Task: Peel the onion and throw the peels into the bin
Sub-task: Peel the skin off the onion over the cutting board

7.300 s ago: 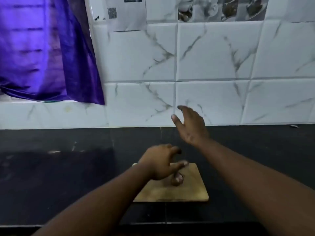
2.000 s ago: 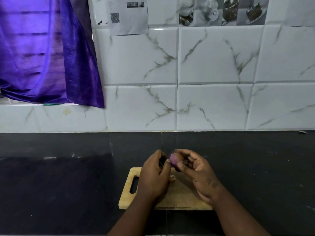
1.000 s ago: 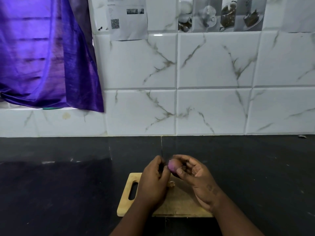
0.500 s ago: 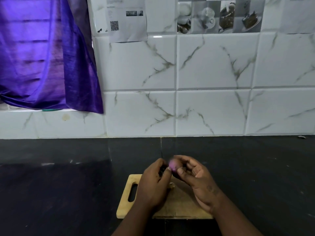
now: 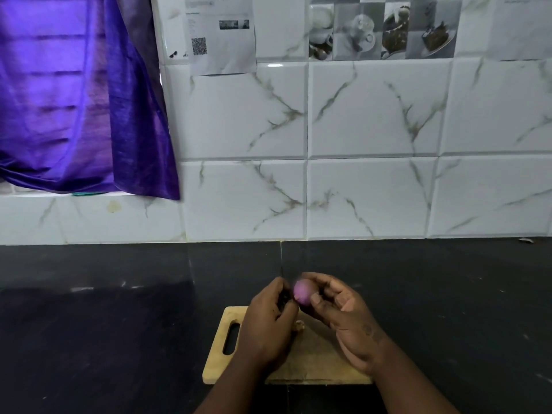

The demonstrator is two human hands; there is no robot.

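Note:
A small purple onion [image 5: 302, 290] is held up above the far edge of a wooden cutting board [image 5: 316, 360]. My right hand [image 5: 343, 315] grips it from the right, thumb and fingers curled round it. My left hand [image 5: 270, 321] pinches at its left side, where dark skin shows between the fingers. A small pale scrap of peel [image 5: 299, 325] lies on the board under the hands. No bin is in view.
The board, with a handle slot [image 5: 231, 338] on its left, lies on a black stone counter [image 5: 119, 324] near its front edge. A white marbled tile wall [image 5: 358, 174] stands behind. A purple curtain [image 5: 74, 100] hangs at the upper left.
Since the earliest frame both hands have come together round the onion and lifted it off the board. Over the last second they only shift slightly, working at its skin.

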